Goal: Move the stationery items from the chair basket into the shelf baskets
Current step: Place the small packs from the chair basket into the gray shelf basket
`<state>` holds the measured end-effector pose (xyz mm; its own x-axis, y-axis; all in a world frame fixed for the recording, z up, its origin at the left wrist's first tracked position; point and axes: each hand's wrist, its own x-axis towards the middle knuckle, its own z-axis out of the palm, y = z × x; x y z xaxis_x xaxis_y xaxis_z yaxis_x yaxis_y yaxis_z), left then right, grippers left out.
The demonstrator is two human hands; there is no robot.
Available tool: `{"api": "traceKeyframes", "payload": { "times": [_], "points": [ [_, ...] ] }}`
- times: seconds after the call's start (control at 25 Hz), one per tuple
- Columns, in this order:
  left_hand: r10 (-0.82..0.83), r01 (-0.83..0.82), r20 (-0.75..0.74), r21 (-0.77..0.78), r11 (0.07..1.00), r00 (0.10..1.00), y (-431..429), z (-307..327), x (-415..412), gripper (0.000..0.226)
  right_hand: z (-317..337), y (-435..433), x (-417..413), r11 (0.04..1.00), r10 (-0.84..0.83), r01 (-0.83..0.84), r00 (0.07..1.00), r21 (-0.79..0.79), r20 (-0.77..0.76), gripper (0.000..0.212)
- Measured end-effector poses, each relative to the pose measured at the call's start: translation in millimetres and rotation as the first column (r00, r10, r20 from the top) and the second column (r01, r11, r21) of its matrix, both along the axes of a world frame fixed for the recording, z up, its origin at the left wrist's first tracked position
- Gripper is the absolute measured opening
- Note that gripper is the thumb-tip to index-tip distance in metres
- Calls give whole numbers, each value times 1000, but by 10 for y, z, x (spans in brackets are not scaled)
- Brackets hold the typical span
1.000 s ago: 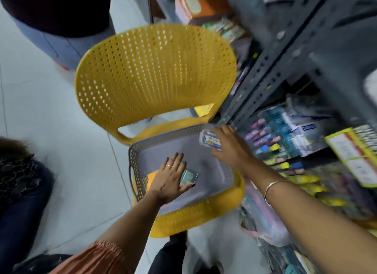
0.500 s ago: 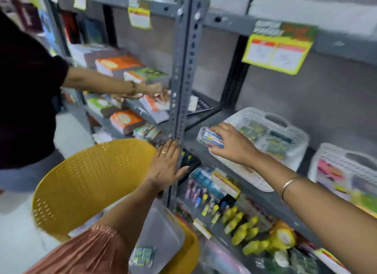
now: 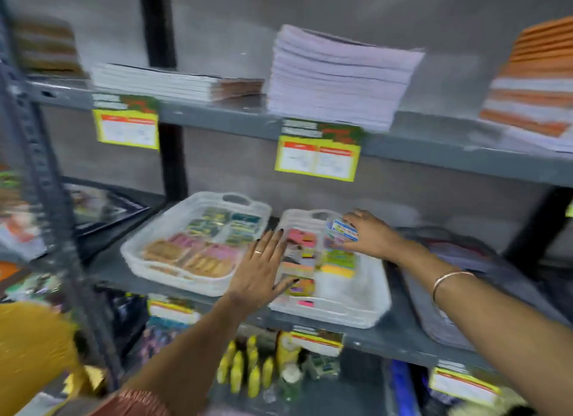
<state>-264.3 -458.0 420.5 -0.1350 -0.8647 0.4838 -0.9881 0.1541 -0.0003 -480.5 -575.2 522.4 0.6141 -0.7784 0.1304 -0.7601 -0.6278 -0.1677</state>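
Two white shelf baskets stand side by side on the grey middle shelf. The left basket point(image 3: 136, 260) holds rows of coloured packets. The right basket point(image 3: 369, 307) holds several small colourful stationery packs. My right hand point(image 3: 372, 236) is over the far part of the right basket, shut on a small clear pack with a blue and white label point(image 3: 342, 229). My left hand point(image 3: 260, 270) hovers flat with fingers spread between the two baskets, holding nothing. The chair basket is out of view; only a blurred edge of the yellow chair point(image 3: 31, 347) shows at lower left.
A grey perforated shelf post point(image 3: 52, 198) stands at left. Stacks of notebooks point(image 3: 335, 78) fill the upper shelf, with yellow price labels point(image 3: 316, 158) on its edge. Yellow bottles point(image 3: 245, 372) sit on the shelf below. A grey basket point(image 3: 440, 322) lies at right.
The view swung up and right from the chair to the shelf. My right hand carried the pack over the right basket. My left hand moved from the shelf post to between the baskets.
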Motion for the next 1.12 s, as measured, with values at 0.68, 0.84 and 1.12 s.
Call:
{"api": "traceKeyframes", "payload": {
  "times": [0.68, 0.84, 1.12],
  "points": [
    [-154, 168, -70, 302, 938, 986, -631, -810, -2569, 98, -698, -572, -2682, 933, -280, 318, 935, 167, -216, 63],
    [-201, 169, 51, 364, 916, 978, -729, -937, -2579, 114, -820, -544, -2905, 908, -299, 379, 885, 178, -358, 61],
    [-226, 197, 32, 379, 904, 974, -747, -937, -2590, 115, -993, -470, -3127, 896, -261, 395, 838, 203, -479, 52]
  ]
}}
